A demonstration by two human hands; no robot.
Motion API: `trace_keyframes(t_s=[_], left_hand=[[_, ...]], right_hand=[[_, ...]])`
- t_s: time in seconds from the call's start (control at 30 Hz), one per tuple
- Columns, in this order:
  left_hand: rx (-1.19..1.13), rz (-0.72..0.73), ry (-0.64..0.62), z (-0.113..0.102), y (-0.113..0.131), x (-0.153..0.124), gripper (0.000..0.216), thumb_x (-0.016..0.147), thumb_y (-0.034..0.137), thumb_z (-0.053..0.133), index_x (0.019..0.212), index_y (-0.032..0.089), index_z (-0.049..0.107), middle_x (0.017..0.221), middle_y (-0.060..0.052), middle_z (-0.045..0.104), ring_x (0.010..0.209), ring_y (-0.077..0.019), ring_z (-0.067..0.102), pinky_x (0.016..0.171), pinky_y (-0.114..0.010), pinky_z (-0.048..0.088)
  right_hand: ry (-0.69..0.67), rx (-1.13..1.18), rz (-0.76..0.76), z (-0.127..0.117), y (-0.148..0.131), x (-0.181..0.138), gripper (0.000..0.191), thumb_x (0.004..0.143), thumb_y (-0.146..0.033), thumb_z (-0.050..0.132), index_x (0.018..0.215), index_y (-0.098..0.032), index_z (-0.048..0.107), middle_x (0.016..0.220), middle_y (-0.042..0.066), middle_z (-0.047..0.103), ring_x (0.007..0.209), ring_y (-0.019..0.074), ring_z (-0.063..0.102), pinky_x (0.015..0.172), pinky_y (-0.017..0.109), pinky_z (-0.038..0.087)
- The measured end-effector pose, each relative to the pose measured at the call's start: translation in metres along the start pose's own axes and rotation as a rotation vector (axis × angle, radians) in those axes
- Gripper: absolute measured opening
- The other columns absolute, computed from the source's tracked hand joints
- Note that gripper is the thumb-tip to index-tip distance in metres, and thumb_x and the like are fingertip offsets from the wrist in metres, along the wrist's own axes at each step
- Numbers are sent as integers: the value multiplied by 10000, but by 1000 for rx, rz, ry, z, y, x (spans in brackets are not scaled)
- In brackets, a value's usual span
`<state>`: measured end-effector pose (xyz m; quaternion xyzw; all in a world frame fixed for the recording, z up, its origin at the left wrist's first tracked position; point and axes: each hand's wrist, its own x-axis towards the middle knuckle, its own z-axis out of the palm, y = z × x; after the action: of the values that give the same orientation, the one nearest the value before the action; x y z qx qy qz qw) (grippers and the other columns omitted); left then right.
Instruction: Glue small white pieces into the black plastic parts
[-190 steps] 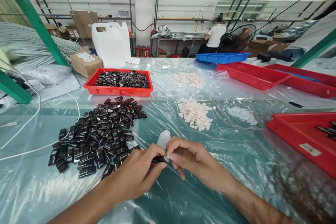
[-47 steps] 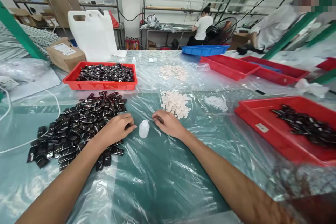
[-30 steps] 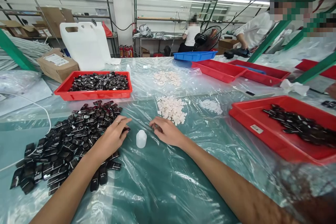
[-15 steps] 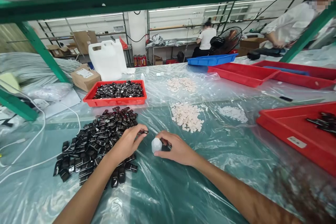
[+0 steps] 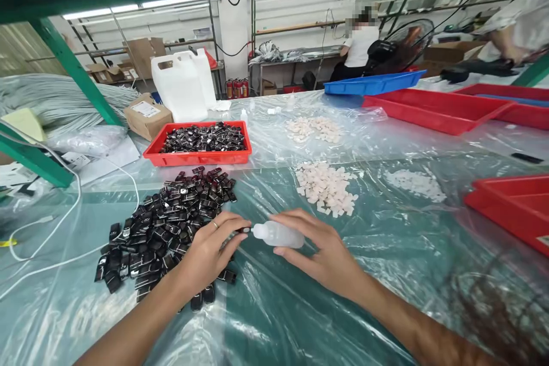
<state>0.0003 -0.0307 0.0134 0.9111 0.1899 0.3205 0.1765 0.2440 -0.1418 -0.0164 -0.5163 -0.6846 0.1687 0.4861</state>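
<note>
Between its thumb and fingers, my left hand (image 5: 214,246) pinches a small black plastic piece (image 5: 243,230). My right hand (image 5: 319,249) is wrapped round a translucent squeeze bottle (image 5: 281,234), which lies nearly level with its nozzle toward the left. The nozzle tip meets the black piece or is just beside it; contact is hard to tell. Under and beyond my left forearm spreads a heap of similar black pieces (image 5: 171,211). A pile of small cream-white pieces (image 5: 326,186) lies past my right hand.
A red tray (image 5: 197,157) of black parts stands behind the heap. More red trays (image 5: 433,111) and a blue tray (image 5: 373,87) are at the right. White jugs (image 5: 184,86), a carton (image 5: 146,114) and cables (image 5: 77,200) are at the left. Two people work in the background.
The squeeze bottle has turned from end-on to sideways, its nozzle now at the black piece. Both hands have come closer together. The whole view has shifted slightly.
</note>
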Motion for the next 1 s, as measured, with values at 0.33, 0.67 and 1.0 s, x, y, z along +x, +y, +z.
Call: trace_keyframes(t_s=[0.33,0.67,1.0], left_hand=[[-43,5,3,1,-2,-1,164,1032,321,512,1190,348,548,1038,6,649,939,-162,652,842,-287,576],[-51,35,-18,0,3,0,165,1041,290,498,1187,264,570,1035,-17,630,926,-160,641,834,-296,545],[0,56,-36,-1,13,3,142,1036,242,516,1161,213,576,1059,-23,632,962,-127,632,859,-235,527]], right_hand=[[-13,5,-62,-2,3,2,319,969,-367,836,1255,-399,698,1124,42,844,954,293,835,769,416,711],[83,-45,-151,-1,1,-1,367,990,-281,837,1330,-382,741,1161,53,805,970,240,814,726,328,668],[134,44,-49,-2,-21,-8,381,962,-308,864,1300,-422,732,1187,41,796,1051,225,801,789,298,678]])
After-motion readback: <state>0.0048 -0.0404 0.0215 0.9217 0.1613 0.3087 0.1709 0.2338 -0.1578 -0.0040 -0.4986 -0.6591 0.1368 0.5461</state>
